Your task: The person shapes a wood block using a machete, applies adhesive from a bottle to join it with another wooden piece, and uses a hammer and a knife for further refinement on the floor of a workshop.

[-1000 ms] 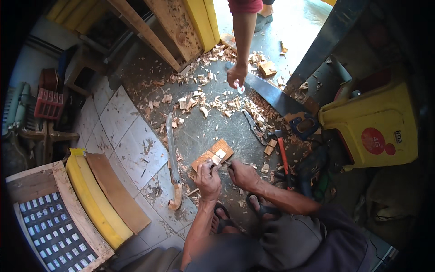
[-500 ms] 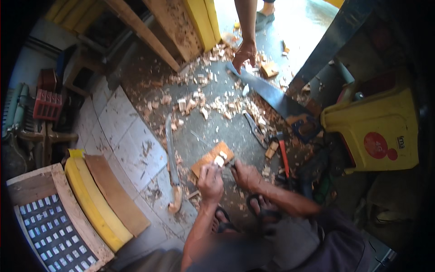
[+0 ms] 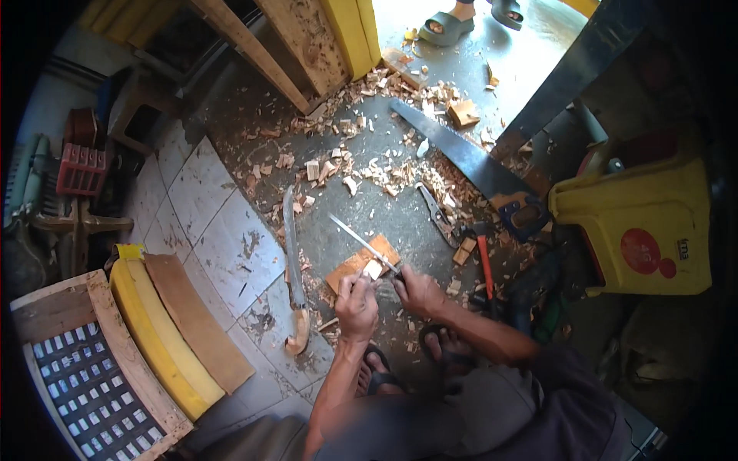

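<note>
My left hand (image 3: 357,306) is closed around a small pale wood piece (image 3: 373,268), holding it over an orange-brown wooden block (image 3: 343,275) on the floor. In my right hand (image 3: 420,293) is the handle end of a long, thin metal blade (image 3: 354,234). The blade slants up and left across the block, passing beside the wood piece. Whether it is a knife or a file is too fine to make out. My fingers partly cover the wood piece and the tool's handle.
Left of the block lies a machete (image 3: 290,250) with a wooden handle. Pliers (image 3: 437,215), a red-handled hammer (image 3: 485,265) and a handsaw (image 3: 461,154) lie to the right. Wood chips (image 3: 396,175) litter the floor. A yellow stool (image 3: 630,227) stands right; another person's sandalled foot (image 3: 446,29) shows beyond.
The other person's hand has withdrawn from the saw's tip, and both their feet now show. The thin blade in my right hand now extends plainly across the block.
</note>
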### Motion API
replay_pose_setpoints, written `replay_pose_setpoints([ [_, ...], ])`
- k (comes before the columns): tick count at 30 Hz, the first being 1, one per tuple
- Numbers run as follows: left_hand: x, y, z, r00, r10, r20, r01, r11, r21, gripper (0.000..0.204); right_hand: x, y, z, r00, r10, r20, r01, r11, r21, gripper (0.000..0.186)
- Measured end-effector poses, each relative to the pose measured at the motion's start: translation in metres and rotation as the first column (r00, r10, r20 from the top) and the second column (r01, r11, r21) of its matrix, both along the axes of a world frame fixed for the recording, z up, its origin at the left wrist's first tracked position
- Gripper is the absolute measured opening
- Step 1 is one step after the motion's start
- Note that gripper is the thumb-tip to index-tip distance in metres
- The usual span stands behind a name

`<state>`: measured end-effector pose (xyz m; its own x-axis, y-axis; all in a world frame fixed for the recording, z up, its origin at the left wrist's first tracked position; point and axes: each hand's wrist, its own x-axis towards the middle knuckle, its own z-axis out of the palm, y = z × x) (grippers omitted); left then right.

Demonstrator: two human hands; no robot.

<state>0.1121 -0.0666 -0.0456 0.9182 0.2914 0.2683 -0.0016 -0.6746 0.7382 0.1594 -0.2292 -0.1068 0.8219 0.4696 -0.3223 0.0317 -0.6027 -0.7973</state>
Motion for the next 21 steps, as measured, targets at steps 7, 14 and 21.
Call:
replay_pose_setpoints([
  [7,-0.005,0.001,-0.009,0.998,0.056,0.014,-0.055,0.996,-0.067,0.024,-0.016,0.0,0.034,0.973,-0.12,0.199,0.059,0.956,0.288,0.026],
  [14,-0.001,0.006,0.015,1.0,-0.018,-0.015,0.021,0.979,0.205,0.02,0.006,0.01,0.059,0.969,-0.062,0.238,0.005,0.972,0.234,0.028],
  [21,0.005,0.003,0.001,0.999,-0.032,-0.02,0.033,0.996,0.082,0.022,0.007,0.004,0.004,0.999,0.035,-0.03,-0.035,0.999,-0.025,0.031],
])
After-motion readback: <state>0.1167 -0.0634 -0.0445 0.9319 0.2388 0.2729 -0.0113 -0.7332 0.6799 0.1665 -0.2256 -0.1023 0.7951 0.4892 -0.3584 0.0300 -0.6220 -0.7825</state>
